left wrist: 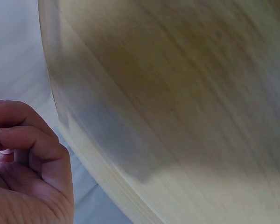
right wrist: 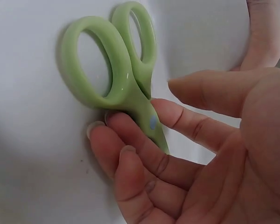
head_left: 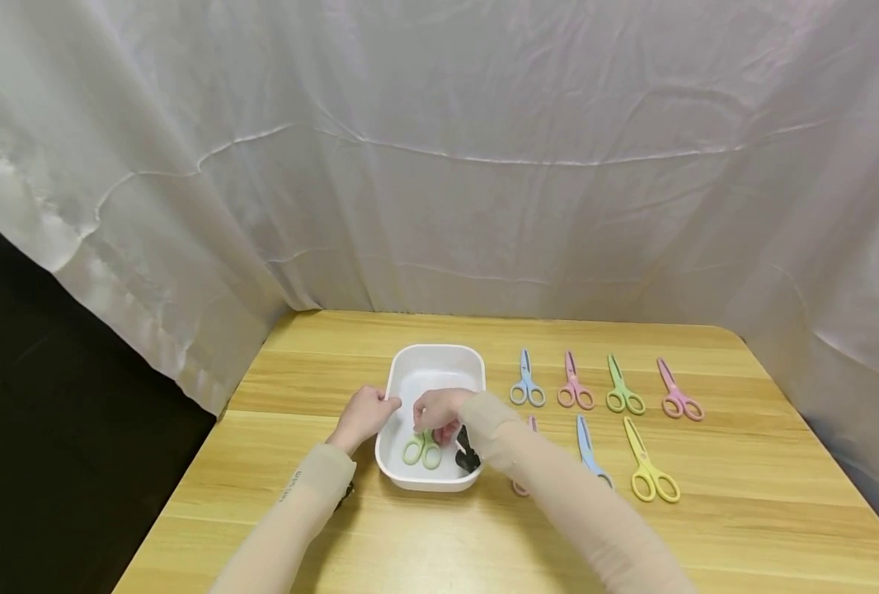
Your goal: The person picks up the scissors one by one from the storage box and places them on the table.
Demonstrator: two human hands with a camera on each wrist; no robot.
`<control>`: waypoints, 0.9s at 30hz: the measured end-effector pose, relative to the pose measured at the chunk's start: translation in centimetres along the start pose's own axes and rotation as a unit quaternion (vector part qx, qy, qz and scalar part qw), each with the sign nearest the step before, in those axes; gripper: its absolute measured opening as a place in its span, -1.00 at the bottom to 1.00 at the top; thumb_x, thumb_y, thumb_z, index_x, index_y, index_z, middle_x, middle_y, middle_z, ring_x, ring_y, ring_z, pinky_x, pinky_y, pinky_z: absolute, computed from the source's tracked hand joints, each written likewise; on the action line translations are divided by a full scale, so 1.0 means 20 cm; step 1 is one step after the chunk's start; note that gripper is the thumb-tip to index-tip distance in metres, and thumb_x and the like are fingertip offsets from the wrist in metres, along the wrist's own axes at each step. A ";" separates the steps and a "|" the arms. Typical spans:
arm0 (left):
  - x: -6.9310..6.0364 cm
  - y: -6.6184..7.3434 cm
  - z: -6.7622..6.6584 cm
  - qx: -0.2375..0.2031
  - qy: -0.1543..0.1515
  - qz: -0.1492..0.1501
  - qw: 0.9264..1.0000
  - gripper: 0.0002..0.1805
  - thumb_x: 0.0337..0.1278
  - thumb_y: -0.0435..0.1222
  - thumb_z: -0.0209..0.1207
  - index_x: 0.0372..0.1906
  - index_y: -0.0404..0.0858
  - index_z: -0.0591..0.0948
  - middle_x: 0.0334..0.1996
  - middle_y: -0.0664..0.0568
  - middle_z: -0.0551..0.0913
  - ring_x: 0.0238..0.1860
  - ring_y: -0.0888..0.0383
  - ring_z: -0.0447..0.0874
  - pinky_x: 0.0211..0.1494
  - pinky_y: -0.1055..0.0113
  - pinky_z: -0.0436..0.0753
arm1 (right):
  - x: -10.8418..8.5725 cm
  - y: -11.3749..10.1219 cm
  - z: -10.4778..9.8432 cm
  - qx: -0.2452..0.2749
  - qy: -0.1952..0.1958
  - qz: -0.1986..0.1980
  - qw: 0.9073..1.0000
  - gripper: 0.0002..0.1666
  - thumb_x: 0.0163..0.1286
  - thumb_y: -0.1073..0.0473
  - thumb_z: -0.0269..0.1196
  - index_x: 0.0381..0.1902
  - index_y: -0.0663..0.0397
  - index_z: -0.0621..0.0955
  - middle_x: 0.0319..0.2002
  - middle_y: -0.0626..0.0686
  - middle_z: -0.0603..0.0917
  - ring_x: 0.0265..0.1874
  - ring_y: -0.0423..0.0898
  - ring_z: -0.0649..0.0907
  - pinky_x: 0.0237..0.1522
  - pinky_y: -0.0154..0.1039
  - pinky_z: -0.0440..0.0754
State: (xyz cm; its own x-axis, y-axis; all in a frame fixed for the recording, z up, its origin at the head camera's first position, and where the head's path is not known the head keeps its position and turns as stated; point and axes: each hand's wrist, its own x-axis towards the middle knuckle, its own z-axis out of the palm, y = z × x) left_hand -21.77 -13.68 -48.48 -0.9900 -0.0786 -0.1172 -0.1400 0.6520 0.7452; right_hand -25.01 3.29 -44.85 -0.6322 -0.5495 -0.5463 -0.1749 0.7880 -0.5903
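A pair of light green scissors [right wrist: 119, 91] is inside the white plastic bin [head_left: 430, 485], handle loops toward the near end. My right hand [head_left: 439, 410] reaches into the bin at the blade end of these scissors. In the right wrist view, the fingers of that right hand [right wrist: 186, 172] touch the scissors, while the thumb stands apart from them. The blades are hidden by the fingers. My left hand [head_left: 365, 415] grips the bin's left rim with thumb and fingers. Curled fingers of the left hand [left wrist: 32, 163] appear in the left wrist view, where the bin is out of frame.
Right of the bin, scissors lie in two rows on the wooden table [head_left: 766, 462]: blue [head_left: 527, 384], pink [head_left: 573, 384], green [head_left: 621, 388] and pink [head_left: 677, 396] behind; blue [head_left: 588, 450] and yellow [head_left: 646, 466] in front. My right sleeve partly covers another pink pair [head_left: 519, 488].
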 end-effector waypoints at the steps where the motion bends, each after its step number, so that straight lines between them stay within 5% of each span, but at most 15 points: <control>1: 0.00 0.00 0.00 0.001 0.000 0.000 1.000 -0.67 0.22 -0.19 0.10 -0.61 -0.27 0.56 -0.65 0.09 0.42 -0.56 0.22 0.42 -0.56 0.49 0.43 | 0.00 0.00 0.00 -0.001 0.001 0.001 1.000 -0.83 0.46 0.16 0.18 -0.34 0.10 0.54 -0.56 0.04 0.56 -0.58 -0.15 0.55 -0.54 -0.42 0.51; 8: 0.00 0.00 0.00 0.000 -0.006 0.000 1.000 -0.62 0.24 -0.20 0.09 -0.70 -0.16 0.41 -0.68 0.12 0.33 -0.60 0.24 0.34 -0.58 0.49 0.36 | 0.02 0.01 0.01 0.006 0.011 0.008 1.000 -0.79 0.50 0.11 0.14 -0.31 0.11 0.56 -0.58 0.03 0.54 -0.61 -0.16 0.52 -0.58 -0.44 0.46; 19: 0.00 0.00 0.00 0.000 -0.003 0.001 1.000 -0.68 0.23 -0.18 0.12 -0.52 -0.32 0.63 -0.62 0.08 0.46 -0.55 0.22 0.41 -0.56 0.48 0.42 | 0.06 0.03 0.01 0.015 0.027 -0.009 0.999 -0.78 0.52 0.07 0.10 -0.32 0.02 0.54 -0.58 0.00 0.53 -0.62 -0.17 0.50 -0.59 -0.40 0.44; 27: 0.00 0.00 0.00 0.002 -0.003 0.000 1.000 -0.65 0.23 -0.18 0.11 -0.65 -0.21 0.48 -0.66 0.12 0.35 -0.58 0.23 0.34 -0.57 0.47 0.34 | 0.07 0.04 0.01 0.030 0.055 -0.014 0.998 -0.75 0.52 0.06 0.11 -0.37 0.02 0.54 -0.58 -0.03 0.54 -0.62 -0.18 0.51 -0.56 -0.39 0.47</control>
State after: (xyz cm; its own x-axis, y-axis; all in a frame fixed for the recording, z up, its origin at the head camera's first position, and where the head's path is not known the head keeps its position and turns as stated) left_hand -21.81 -13.72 -48.49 -0.9898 -0.0749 -0.1216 -0.1407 0.6555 0.7420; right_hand -25.85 3.03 -46.17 -0.7075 -0.5348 -0.4620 -0.1510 0.7530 -0.6405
